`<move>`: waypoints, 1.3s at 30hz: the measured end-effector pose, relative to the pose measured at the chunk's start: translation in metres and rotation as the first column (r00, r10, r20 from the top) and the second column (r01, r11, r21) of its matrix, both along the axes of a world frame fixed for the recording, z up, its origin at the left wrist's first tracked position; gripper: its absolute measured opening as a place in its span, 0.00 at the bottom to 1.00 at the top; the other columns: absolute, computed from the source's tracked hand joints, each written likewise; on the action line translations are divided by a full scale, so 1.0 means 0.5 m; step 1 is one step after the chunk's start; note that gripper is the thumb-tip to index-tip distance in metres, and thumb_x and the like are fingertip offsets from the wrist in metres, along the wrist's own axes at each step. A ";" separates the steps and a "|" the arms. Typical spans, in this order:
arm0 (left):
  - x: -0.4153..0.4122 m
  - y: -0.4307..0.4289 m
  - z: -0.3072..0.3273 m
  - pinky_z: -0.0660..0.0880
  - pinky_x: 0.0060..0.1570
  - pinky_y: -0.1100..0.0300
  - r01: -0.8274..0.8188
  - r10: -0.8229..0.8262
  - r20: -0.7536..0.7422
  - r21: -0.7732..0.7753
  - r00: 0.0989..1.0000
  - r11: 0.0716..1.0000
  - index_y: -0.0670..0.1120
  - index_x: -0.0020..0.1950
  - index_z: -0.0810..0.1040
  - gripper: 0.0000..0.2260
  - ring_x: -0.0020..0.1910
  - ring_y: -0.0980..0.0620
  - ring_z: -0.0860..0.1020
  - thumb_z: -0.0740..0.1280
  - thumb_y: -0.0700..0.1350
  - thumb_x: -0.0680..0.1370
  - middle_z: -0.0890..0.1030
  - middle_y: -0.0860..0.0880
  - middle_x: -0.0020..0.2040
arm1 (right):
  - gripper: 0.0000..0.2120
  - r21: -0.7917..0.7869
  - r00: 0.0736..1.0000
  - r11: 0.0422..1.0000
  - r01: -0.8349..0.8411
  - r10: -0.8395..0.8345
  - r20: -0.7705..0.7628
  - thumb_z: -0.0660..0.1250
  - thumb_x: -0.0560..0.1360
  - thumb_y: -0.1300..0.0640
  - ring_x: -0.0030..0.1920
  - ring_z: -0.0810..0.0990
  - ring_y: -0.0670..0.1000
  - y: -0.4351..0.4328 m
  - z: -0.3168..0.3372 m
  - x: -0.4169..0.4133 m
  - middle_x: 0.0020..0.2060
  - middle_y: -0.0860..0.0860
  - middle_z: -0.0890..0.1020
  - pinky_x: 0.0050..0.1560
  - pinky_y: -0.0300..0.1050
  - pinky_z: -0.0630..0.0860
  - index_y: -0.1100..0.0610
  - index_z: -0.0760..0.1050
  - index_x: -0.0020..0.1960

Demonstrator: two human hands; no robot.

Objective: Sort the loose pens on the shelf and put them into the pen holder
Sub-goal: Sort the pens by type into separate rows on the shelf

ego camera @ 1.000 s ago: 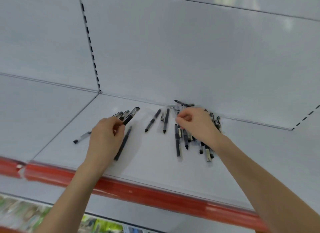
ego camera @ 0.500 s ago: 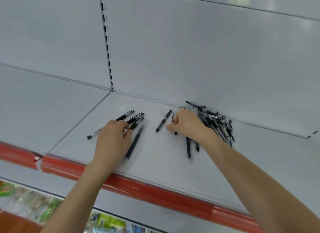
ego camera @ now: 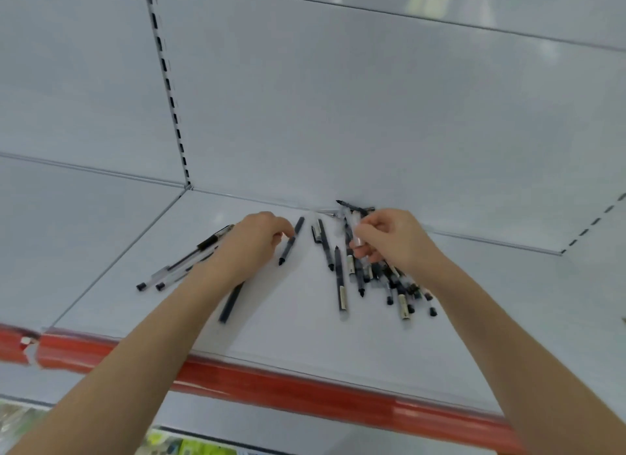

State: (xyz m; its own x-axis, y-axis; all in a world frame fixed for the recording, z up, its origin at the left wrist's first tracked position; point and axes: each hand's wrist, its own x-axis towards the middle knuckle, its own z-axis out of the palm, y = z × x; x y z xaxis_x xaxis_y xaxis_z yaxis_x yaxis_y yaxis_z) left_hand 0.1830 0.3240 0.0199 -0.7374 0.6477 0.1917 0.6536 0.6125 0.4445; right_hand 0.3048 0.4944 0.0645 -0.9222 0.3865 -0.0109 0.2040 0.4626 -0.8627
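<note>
At the back edge of the shelf (ego camera: pixel 298 332), right of its middle, the right hand (ego camera: pixel 394 241) pinches a clear pen (ego camera: pixel 355 229) between thumb and curled fingers. The hold is near mid-barrel, and the pen is lifted steeply above the pile of pens (ego camera: pixel 382 278). The pile lies directly under that hand and fans out toward the front edge, its pens crossing and touching one another. The left hand (ego camera: pixel 252 242) hovers left of the middle with its fingers curled, the index tip at or just beside a dark pen (ego camera: pixel 290 242); whether this hand holds anything cannot be told. Two clear-barrel pens (ego camera: pixel 183 263) lie side by side and run from under the left hand toward the shelf's left edge. Another dark pen (ego camera: pixel 232 302) lies partly under the left forearm. The pen holder is not in view. The pens are judged to be light, stiff and smooth-barrelled, and they will probably roll or slide on the bare shelf if nudged. Take each pen at mid-barrel or at the grip section, not at the tip or clip. Lift a pen clear of the pile before moving it sideways, since crossed neighbours are likely to drag along. A red strip (ego camera: pixel 271 383) runs along the front edge.
</note>
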 end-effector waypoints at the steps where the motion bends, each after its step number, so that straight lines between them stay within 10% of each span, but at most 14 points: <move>1: -0.015 0.009 0.001 0.68 0.52 0.59 0.064 -0.063 0.010 -0.092 0.998 0.994 0.47 0.59 0.78 0.15 0.55 0.46 0.75 0.59 0.35 0.78 0.76 0.45 0.55 | 0.05 -0.045 1.000 0.999 0.003 -0.004 -0.010 0.62 0.76 0.62 0.30 0.80 0.43 0.003 0.000 0.012 0.34 0.52 0.81 0.32 0.35 0.77 0.58 0.73 0.42; 12: -0.041 0.072 0.005 0.62 0.45 0.64 0.297 -0.301 -0.008 -0.149 0.954 0.943 0.45 0.50 0.82 0.08 0.49 0.49 0.71 0.71 0.39 0.72 0.70 0.47 0.46 | 0.05 -0.274 0.978 0.956 0.102 -0.147 -0.149 0.65 0.76 0.57 0.33 0.74 0.47 0.037 -0.021 0.088 0.31 0.48 0.76 0.34 0.40 0.73 0.58 0.78 0.46; 22: 0.101 0.055 0.110 0.68 0.44 0.71 0.205 -0.213 -0.025 0.395 0.977 0.896 0.46 0.48 0.77 0.04 0.42 0.58 0.75 0.65 0.39 0.76 0.80 0.51 0.42 | 0.06 -0.359 0.891 0.927 0.108 -0.251 -0.379 0.69 0.72 0.58 0.27 0.70 0.48 0.044 0.030 0.110 0.24 0.49 0.72 0.34 0.41 0.70 0.52 0.79 0.36; 28: 0.152 0.025 0.124 0.69 0.43 0.71 0.203 -0.210 -0.037 0.454 0.977 0.867 0.63 0.41 0.70 0.14 0.45 0.61 0.74 0.67 0.42 0.75 0.79 0.56 0.40 | 0.10 -0.215 0.890 0.975 0.052 -0.143 -0.433 0.68 0.72 0.51 0.27 0.71 0.48 0.021 0.053 0.112 0.24 0.47 0.74 0.34 0.41 0.71 0.58 0.79 0.43; 39: 0.172 0.002 0.115 0.66 0.39 0.78 0.161 -0.171 -0.025 0.489 0.985 0.857 0.60 0.41 0.72 0.13 0.37 0.68 0.73 0.67 0.41 0.75 0.79 0.58 0.40 | 0.14 -0.241 0.885 0.971 -0.001 -0.111 -0.452 0.64 0.67 0.47 0.29 0.73 0.45 -0.004 0.063 0.108 0.26 0.46 0.76 0.32 0.36 0.73 0.58 0.78 0.42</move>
